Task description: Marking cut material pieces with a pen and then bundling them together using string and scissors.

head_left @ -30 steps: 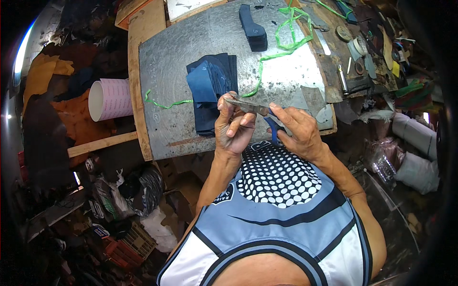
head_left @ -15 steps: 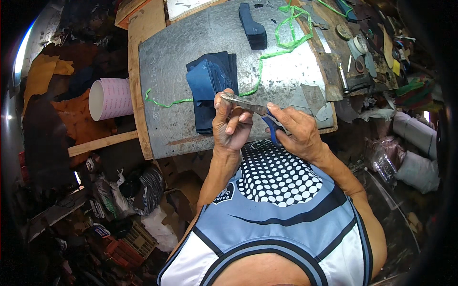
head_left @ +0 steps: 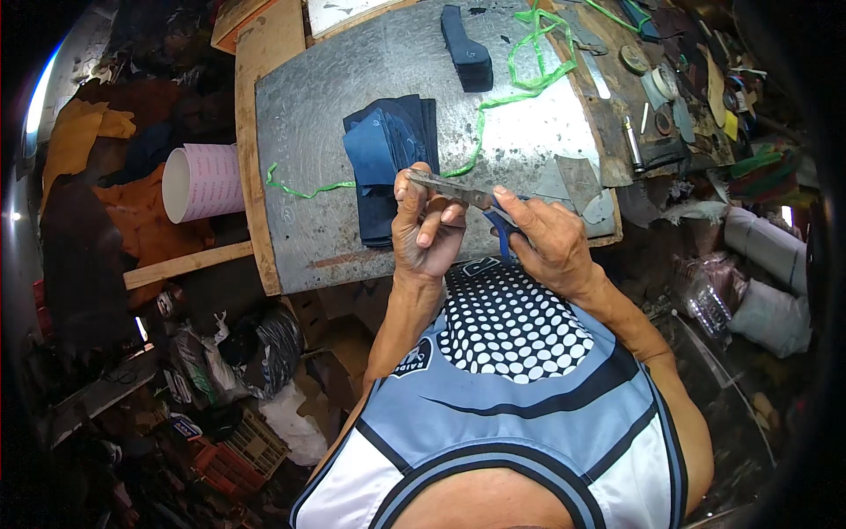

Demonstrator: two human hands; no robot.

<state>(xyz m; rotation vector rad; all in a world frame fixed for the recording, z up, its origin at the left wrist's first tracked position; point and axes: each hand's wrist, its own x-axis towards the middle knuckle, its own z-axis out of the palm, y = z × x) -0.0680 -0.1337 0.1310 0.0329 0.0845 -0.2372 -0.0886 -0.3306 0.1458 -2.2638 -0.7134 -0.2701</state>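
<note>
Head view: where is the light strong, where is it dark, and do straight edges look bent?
Head view: the metal work plate is brightly lit with a dull sheen; the clutter at lower left is dim; the corners are black; the wooden board edge curves from fisheye distortion; the left hand and scissors are sharp.

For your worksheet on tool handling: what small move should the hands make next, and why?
Probably close the scissors a little. The right hand grips the blue handles, the left hand pinches something at the blades, too small to identify, above the metal sheet.

Green strap, pink-white roll and blue pieces near the bench.
</note>
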